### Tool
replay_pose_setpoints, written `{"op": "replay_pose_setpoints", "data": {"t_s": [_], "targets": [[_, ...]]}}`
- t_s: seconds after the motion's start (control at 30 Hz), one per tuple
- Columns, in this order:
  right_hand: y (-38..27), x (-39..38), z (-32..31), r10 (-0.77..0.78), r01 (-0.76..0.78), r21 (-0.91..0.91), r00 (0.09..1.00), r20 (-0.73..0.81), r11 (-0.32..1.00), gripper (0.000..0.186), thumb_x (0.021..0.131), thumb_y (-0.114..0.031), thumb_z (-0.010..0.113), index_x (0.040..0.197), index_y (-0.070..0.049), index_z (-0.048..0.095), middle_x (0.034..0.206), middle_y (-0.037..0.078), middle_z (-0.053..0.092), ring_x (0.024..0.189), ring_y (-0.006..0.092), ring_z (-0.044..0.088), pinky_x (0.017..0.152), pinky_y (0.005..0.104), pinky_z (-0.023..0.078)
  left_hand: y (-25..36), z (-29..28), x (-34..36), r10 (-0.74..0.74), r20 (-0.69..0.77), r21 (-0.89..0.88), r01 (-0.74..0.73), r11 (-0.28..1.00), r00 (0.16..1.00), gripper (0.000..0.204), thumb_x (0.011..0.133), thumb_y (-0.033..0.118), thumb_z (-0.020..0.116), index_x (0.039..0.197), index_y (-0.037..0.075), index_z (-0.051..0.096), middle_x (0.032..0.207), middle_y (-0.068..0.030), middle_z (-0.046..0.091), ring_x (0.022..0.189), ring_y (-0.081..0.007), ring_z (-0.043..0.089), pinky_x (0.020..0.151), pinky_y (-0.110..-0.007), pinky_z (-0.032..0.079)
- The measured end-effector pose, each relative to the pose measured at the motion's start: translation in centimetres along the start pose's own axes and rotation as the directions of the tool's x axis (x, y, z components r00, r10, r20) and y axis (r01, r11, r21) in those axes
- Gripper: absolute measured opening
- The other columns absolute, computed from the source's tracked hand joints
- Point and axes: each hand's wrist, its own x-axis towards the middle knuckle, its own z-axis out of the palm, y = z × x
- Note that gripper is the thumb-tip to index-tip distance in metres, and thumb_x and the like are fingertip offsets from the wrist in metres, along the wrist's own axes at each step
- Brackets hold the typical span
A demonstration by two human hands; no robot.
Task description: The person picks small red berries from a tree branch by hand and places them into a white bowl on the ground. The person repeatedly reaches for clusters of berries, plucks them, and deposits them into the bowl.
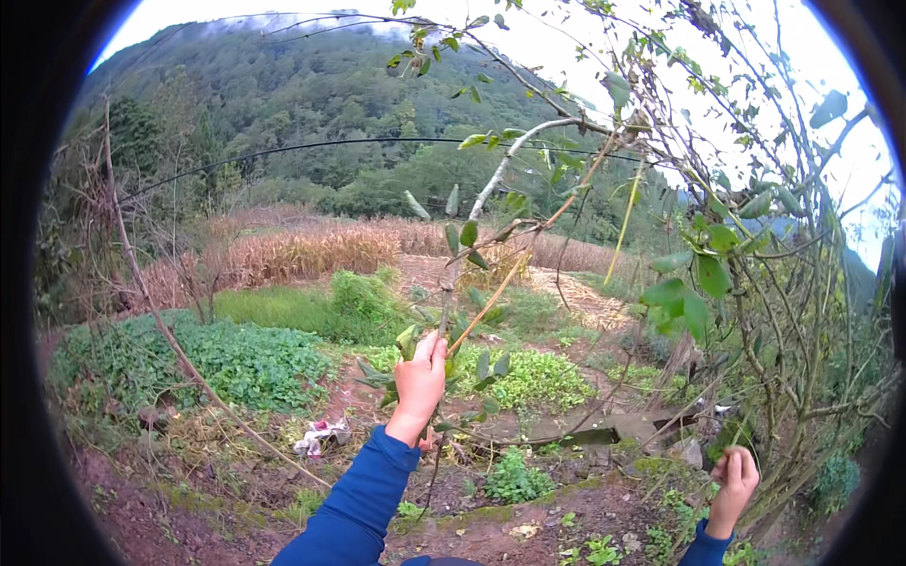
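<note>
My left hand (420, 382) reaches up in the middle, its fingers wrapped round a leafy branch (447, 300). The branch rises from the fist, turns pale grey and bends over toward the upper right. A thinner tan stem (500, 291) slants up from beside the same hand. Small green leaves hang around the fist. Low on the right, my right hand (734, 491) is closed with the fingers curled together beside a tangle of shrub stems (776, 377). Whatever lies between those fingers is hidden or too thin to name. Both arms wear blue sleeves.
A bare slanting stick (179, 349) stands at the left. Leafy green crops (222, 363) grow behind it, with dry brown stalks (330, 247) farther off. Crumpled whitish litter (322, 438) lies on the soil. A ditch (590, 436) crosses right of centre. A dark cable (368, 141) spans the background.
</note>
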Motion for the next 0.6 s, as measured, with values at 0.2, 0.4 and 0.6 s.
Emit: {"op": "replay_pose_setpoints", "data": {"t_s": [0.2, 0.4, 0.6], "targets": [[-3.6, 6.4, 12.6, 0.022, -0.022, -0.005, 0.885, 0.465, 1.0, 0.018, 0.086, -0.012, 0.053, 0.084, 0.004, 0.062, 0.065, 0.003, 0.058, 0.056, 0.0081, 0.052, 0.052, 0.0214, 0.042, 0.6, -4.1, 2.8, 0.056, 0.046, 0.069, -0.059, 0.996, 0.997, 0.025, 0.087, 0.029, 0.053, 0.101, 0.012, 0.064, 0.072, -0.015, 0.062, 0.061, -0.0319, 0.06, 0.059, -0.043, 0.047], [-4.3, 12.0, 20.3, -0.05, -0.073, 0.219, 0.859, 0.51, 0.973, 0.014, 0.087, -0.01, 0.052, 0.088, 0.002, 0.06, 0.07, 0.003, 0.059, 0.058, 0.0081, 0.053, 0.054, 0.0219, 0.044, 1.8, -7.4, 5.2, 0.12, 0.125, 0.08, -0.131, 0.988, 0.985, 0.023, 0.085, 0.022, 0.054, 0.099, 0.006, 0.063, 0.079, -0.015, 0.063, 0.068, -0.0309, 0.061, 0.06, -0.038, 0.048], [-6.9, 17.0, 23.2, -0.292, 0.116, 0.444, 0.889, 0.353, 0.888, 0.019, 0.084, -0.011, 0.057, 0.096, 0.002, 0.064, 0.076, 0.003, 0.063, 0.062, 0.0065, 0.056, 0.056, 0.0224, 0.047, 2.1, -7.3, 5.8, 0.102, 0.138, 0.093, -0.115, 0.989, 0.985, 0.024, 0.085, 0.017, 0.054, 0.1, -0.001, 0.062, 0.078, -0.0183, 0.063, 0.068, -0.0262, 0.063, 0.062, -0.033, 0.047]]}}
